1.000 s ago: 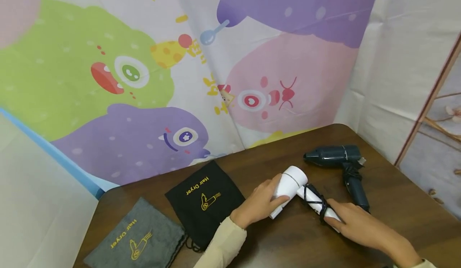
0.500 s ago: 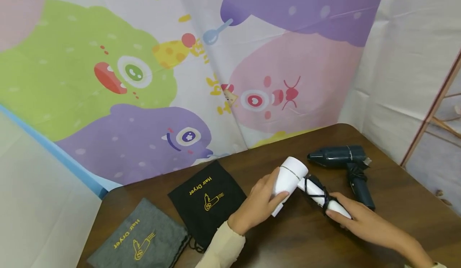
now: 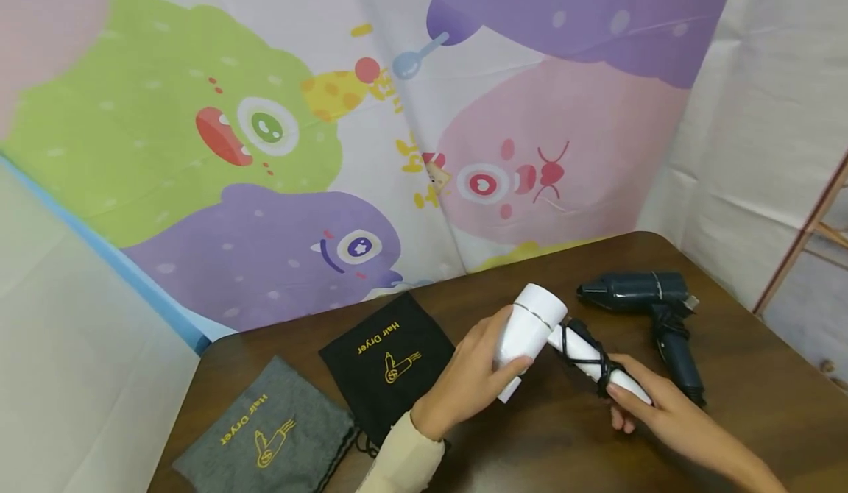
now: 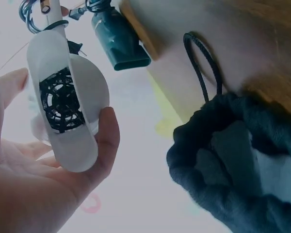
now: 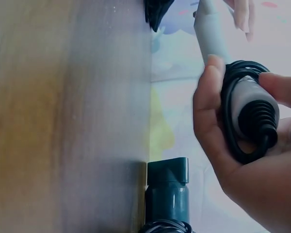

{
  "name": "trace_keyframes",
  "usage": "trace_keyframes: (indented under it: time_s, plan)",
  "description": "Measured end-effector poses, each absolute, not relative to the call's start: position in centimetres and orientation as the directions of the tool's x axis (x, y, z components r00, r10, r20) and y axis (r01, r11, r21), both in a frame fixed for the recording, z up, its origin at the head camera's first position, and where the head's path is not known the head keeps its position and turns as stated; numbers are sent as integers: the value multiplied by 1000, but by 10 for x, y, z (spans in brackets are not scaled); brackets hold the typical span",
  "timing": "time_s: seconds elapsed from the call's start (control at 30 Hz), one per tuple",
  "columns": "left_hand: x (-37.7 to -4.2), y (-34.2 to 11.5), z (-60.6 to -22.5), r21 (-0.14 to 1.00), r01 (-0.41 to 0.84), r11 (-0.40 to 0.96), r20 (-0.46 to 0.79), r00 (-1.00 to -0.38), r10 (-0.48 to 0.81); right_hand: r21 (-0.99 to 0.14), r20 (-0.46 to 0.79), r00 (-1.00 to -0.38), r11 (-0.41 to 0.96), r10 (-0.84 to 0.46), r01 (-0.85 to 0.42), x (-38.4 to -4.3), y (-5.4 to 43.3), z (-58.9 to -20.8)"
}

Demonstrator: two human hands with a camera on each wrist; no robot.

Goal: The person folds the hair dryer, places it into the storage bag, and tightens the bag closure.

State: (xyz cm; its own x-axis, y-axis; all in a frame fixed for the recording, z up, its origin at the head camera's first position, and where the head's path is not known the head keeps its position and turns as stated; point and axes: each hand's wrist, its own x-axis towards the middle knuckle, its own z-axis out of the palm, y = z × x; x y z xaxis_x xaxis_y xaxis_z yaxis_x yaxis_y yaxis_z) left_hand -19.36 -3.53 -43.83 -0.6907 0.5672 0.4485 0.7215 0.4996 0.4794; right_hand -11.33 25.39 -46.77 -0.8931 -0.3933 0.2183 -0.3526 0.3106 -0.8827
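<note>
On the white hairdryer (image 3: 534, 319), left grip (image 3: 469, 375) clasps the body, right grip (image 3: 652, 399) the handle.

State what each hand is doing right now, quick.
Left hand: holding the white hair dryer.
Right hand: holding the same dryer by its handle.

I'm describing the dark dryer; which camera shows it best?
Head: the dark dryer is fully in frame, handle included. Left wrist crops it at the top edge, right wrist at the bottom; both show its nozzle.
</note>
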Motion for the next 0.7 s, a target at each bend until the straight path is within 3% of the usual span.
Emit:
trace_keyframes:
  time_s: [0.2, 0.43, 0.7]
  plan:
    - [-188, -43, -435, 571, 694, 439, 417, -705, 573, -879, 277, -875, 264, -397, -398, -110, 254, -466]
    - [-180, -61, -429, 749, 570, 338, 304, -748, 590, -906, 244, -824, 182, -512, -381, -109, 258, -466]
    - [-182, -80, -411, 785, 508, 354, 123, -689, 714, -902, 259, -754, 128, -604, -413, -106, 256, -460]
